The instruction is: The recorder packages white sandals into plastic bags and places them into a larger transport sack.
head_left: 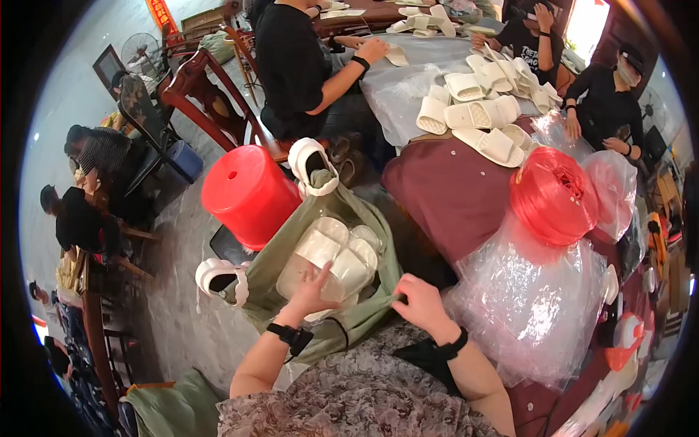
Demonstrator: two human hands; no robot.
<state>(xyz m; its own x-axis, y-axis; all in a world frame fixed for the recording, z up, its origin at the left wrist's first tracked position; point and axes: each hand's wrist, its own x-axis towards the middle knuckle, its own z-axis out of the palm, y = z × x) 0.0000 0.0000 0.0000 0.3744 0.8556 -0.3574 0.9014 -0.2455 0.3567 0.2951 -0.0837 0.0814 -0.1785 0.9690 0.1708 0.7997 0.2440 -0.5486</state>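
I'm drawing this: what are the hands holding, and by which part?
The right hand grips a limp olive-green sack by its rim. The left hand , spread open, lies over cream open-toed slippers; no grip shows.

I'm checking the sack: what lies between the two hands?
In the head view, pale slippers and green sack fabric lie between the left hand and right hand.
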